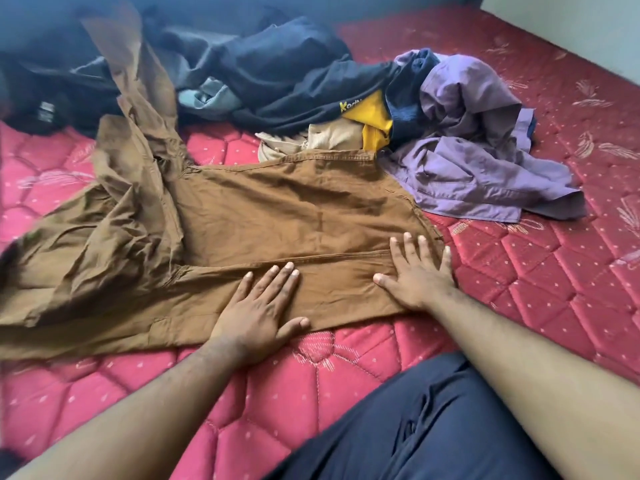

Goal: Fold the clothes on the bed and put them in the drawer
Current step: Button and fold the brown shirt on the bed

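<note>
Brown garment [277,209]: spread on the bed [519,271], near edge flat, left part rumpled.
Left hand [258,306]: released, flat on cloth.
Right hand [417,271]: released, flat, pressing.
Risk: rumpled left side could fold in crooked.

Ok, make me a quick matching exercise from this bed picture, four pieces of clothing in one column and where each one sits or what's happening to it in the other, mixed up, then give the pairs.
Column one:
1. brown garment
2. purple shirt
3. yellow garment
4. black garment

Column two:
A. crumpled at the right end of the pile
B. spread on the red mattress, both hands pressed flat on it
C. heaped at the far side, behind the others
D. peeking out in the pile's middle

Pairs: 1-B, 2-A, 3-D, 4-C
</note>
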`<action>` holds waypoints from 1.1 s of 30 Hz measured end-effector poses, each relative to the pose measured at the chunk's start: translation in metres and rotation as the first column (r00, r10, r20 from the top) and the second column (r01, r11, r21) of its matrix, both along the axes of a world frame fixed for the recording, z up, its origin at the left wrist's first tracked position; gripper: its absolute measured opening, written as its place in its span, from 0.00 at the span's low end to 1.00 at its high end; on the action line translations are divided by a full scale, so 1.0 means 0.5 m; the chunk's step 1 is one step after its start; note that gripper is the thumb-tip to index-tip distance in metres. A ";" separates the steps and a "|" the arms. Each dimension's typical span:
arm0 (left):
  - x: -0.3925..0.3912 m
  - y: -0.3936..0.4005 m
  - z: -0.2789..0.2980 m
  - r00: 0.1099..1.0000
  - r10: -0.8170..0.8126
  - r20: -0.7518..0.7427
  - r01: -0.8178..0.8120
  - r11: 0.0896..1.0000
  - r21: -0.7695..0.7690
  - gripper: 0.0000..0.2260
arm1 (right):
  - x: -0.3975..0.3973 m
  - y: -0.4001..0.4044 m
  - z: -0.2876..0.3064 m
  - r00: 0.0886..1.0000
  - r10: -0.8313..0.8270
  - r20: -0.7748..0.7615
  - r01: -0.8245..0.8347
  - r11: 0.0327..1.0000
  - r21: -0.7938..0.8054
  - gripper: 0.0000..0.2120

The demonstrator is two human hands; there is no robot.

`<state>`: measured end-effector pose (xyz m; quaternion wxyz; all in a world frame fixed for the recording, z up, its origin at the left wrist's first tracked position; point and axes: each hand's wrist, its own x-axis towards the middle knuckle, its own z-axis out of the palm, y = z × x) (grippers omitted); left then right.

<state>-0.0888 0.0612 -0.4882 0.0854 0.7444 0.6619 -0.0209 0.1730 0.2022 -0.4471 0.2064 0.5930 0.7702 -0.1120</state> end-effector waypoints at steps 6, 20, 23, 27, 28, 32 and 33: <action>-0.005 -0.027 0.008 0.992 0.124 0.016 -0.123 0.991 -0.060 0.47 | -0.240 -0.154 -0.015 0.939 0.117 -0.325 -0.132 0.991 -0.025 0.39; -0.244 -0.207 0.026 0.946 0.325 0.000 -0.324 0.942 -0.093 0.44 | -0.420 -0.292 -0.032 0.880 0.394 -0.265 -0.419 0.907 -0.046 0.39; -0.322 -0.245 0.008 0.909 0.416 0.020 -0.411 0.903 -0.123 0.42 | -0.390 -0.268 -0.048 0.917 0.344 -0.203 -0.367 0.926 -0.089 0.38; -0.454 -0.336 0.034 0.842 0.534 -0.070 -0.531 0.801 -0.276 0.51 | -0.229 -0.177 -0.021 0.997 0.029 -0.066 -0.041 0.982 -0.184 0.45; -0.459 -0.343 0.051 0.830 0.551 -0.086 -0.549 0.779 -0.303 0.48 | -0.212 -0.163 -0.007 0.997 -0.028 -0.065 0.015 0.980 -0.197 0.46; -0.369 -0.323 0.074 0.832 0.540 -0.131 -0.538 0.841 0.053 0.29 | -0.259 -0.194 0.024 0.991 0.001 -0.136 -0.021 0.989 -0.146 0.47; -0.339 -0.312 0.076 0.880 0.464 -0.105 -0.449 0.883 0.139 0.27 | -0.299 -0.225 0.018 0.980 0.089 -0.175 -0.111 0.987 -0.116 0.46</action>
